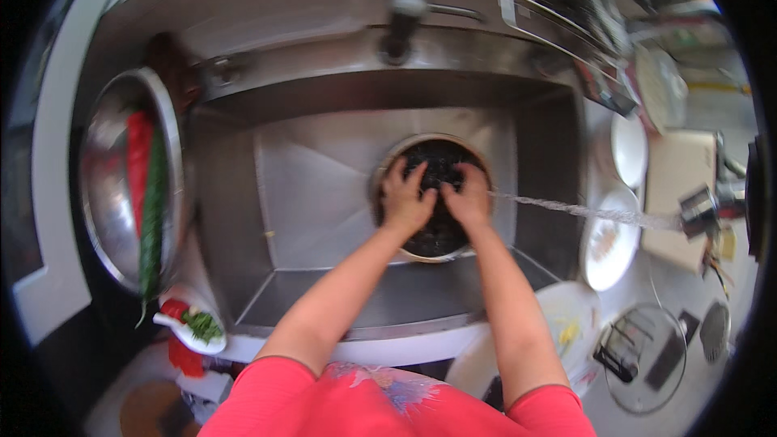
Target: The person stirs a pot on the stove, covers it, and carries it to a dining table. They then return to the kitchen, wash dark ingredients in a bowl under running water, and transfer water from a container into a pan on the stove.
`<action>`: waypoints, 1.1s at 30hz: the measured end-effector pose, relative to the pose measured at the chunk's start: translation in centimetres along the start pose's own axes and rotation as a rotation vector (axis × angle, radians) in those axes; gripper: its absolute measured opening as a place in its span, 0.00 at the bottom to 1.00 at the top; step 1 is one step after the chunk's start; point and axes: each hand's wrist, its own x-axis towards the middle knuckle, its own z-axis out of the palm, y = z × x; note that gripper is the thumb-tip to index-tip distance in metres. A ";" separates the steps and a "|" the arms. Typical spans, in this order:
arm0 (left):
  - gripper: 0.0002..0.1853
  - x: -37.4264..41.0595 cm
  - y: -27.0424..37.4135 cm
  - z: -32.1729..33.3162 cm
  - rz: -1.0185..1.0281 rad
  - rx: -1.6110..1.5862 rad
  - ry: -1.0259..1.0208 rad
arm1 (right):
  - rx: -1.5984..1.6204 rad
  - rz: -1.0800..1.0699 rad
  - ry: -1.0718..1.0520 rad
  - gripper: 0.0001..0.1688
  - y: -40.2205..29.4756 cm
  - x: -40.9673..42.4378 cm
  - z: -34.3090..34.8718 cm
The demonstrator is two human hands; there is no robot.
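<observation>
A round bowl [438, 257] with a pale rim stands in the stainless steel sink [315, 188], right of its middle. Inside it lies a dark, wet-looking mass [438, 237] that I cannot identify. Over the bowl's left half, my left hand [408, 197] has its fingers spread into the dark contents. My right hand [467, 194] reaches into the right half, fingers bent and apart. Both thumbs point towards each other with a small gap between. Blur and the dark contents hide whether either hand grips anything. A thin stream of water [564, 207] runs from the right side to the bowl.
A faucet [400, 27] rises behind the sink. Left stands a metal bowl [106, 194] with a long green vegetable [153, 206] and a red one [138, 152]. A white dish [197, 340] holds chopped greens. White bowls [629, 149] and a glass lid [644, 358] lie right.
</observation>
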 end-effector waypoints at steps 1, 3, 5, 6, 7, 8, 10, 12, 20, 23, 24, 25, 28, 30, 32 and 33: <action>0.34 0.0 -0.8 0.7 -0.069 -0.085 -0.019 | 0.100 0.003 -0.014 0.30 0.0 0.5 0.4; 0.34 0.7 -1.6 2.0 -0.348 -0.353 -0.171 | 0.279 0.235 -0.192 0.34 -0.9 0.9 1.8; 0.29 2.0 0.2 1.9 -0.570 -0.529 -0.201 | 0.466 0.387 -0.180 0.32 -0.6 1.4 4.7; 0.28 2.0 -0.4 3.2 -0.568 -0.690 -0.148 | 0.544 0.469 -0.177 0.31 -0.7 1.0 5.6; 0.27 2.2 -0.6 3.4 -0.560 -0.851 -0.097 | 0.550 0.459 -0.200 0.31 -0.8 0.9 5.6; 0.26 1.9 -1.0 3.4 -0.574 -0.910 -0.111 | 0.556 0.450 -0.220 0.31 -1.1 0.8 5.4; 0.24 1.6 1.2 1.5 -0.594 -1.028 -0.164 | 0.513 0.409 -0.191 0.28 -2.1 0.1 3.8; 0.23 0.9 2.2 0.6 -0.604 -0.870 -0.150 | 0.346 0.320 -0.266 0.25 -2.7 -0.2 2.0; 0.29 -0.2 1.6 -2.3 -0.387 -0.297 -0.017 | 0.215 0.318 -0.308 0.37 -0.5 -0.6 -2.7; 0.34 0.1 0.5 -0.2 -0.862 -0.601 -0.114 | 0.545 0.845 -0.484 0.47 1.4 -0.2 0.5; 0.34 0.3 0.2 0.6 -0.908 -0.656 -0.177 | 0.581 0.847 -0.455 0.45 -0.1 -0.6 1.2; 0.35 0.2 0.0 1.2 -0.960 -0.706 -0.224 | 0.558 0.880 -0.442 0.43 -1.7 -0.8 1.5; 0.26 0.5 1.3 1.0 -0.931 -0.879 -0.322 | 1.066 0.712 -0.574 0.32 -0.5 -1.5 2.4; 0.21 -0.2 -0.4 3.5 -0.662 -0.418 -0.110 | 0.980 0.633 -0.501 0.26 0.5 -1.3 3.2; 0.18 -0.1 1.6 1.6 -0.631 -0.305 -0.068 | 0.832 0.595 -0.441 0.22 -1.9 -1.5 1.1; 0.16 -0.4 1.9 1.7 -0.589 -0.313 0.005 | 0.744 0.577 -0.431 0.20 -2.5 -1.5 0.4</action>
